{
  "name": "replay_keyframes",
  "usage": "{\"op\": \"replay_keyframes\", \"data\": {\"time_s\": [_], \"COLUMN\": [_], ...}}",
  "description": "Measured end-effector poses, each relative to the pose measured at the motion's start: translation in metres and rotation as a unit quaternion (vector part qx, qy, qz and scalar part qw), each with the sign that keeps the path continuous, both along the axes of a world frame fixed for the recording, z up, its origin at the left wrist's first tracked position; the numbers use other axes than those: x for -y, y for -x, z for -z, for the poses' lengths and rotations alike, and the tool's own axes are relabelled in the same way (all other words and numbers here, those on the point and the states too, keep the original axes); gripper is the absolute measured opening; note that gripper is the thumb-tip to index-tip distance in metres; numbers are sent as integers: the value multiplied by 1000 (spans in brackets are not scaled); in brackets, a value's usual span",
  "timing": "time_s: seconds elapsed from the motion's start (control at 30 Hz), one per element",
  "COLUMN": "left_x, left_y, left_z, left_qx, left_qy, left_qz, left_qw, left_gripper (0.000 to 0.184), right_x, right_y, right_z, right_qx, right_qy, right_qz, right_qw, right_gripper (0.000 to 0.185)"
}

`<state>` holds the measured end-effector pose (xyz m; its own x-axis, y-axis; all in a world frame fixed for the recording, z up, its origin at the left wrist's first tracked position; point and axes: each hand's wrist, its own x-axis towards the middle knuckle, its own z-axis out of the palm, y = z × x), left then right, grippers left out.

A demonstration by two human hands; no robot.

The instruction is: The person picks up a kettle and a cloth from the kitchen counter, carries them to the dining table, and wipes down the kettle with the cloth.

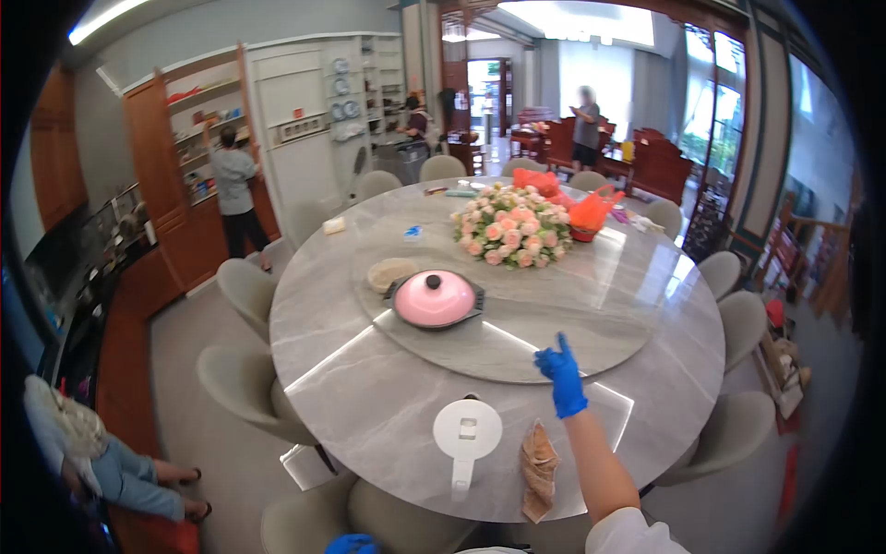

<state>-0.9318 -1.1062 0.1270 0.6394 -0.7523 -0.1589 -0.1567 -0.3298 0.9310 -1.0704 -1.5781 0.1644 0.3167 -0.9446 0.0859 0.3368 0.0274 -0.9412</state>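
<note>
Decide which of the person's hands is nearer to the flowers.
Right. The right hand is by the near edge of the turntable, short of the flowers; the left hand is farther back, at the picture's bottom edge.

A person [233,175] stands at an open wooden cabinet [152,152] beyond grey chairs [238,291].

The camera is on the person's head. It looks forward and down across the round surface [341,406] from its near side. The right hand [561,377] is close, and the left hand [352,544] just peeks in at the bottom. The view is very wide, from the far-left cupboard [148,138] to the chairs [744,323] on the right.
</note>
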Motion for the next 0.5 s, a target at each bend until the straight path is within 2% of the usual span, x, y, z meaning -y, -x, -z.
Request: {"op": "replay_keyframes", "data": {"time_s": [0.07,0.1,0.17,0.23,0.3,0.33,0.4,0.43,0.5], "left_x": [-5,0,10,12,21,28,42,45,48], "left_y": [3,2,4,11,11,12,14,13,7], "left_z": [-6,-7,-13,-17,-4,-11,-26,-24,-19], "left_qx": [-68,-70,-35,1,8,11,127,131,358], "left_qy": [-10,-16,29,74,136,134,152,151,31], "left_qz": [-76,-63,-43,-48,-7,-19,10,1,4], "left_qw": [995,995,998,996,991,991,980,980,933], "left_gripper": [26,26,41,59,70,70,74,74,70], "right_x": [-37,-71,-137,-192,-232,-245,-266,-271,-281], "right_y": [3,1,-5,-7,-18,-25,-34,-36,-40], "right_z": [9,10,13,-1,0,10,26,28,27], "right_qx": [-8,-12,-48,-158,-117,-114,-161,-156,-211], "right_qy": [99,130,168,209,241,242,271,273,167], "right_qz": [-44,-62,-85,-192,-291,-303,-411,-419,-502], "right_qw": [994,989,981,946,918,915,856,852,822], "right_gripper": [49,44,35,26,30,30,22,22,30]}}
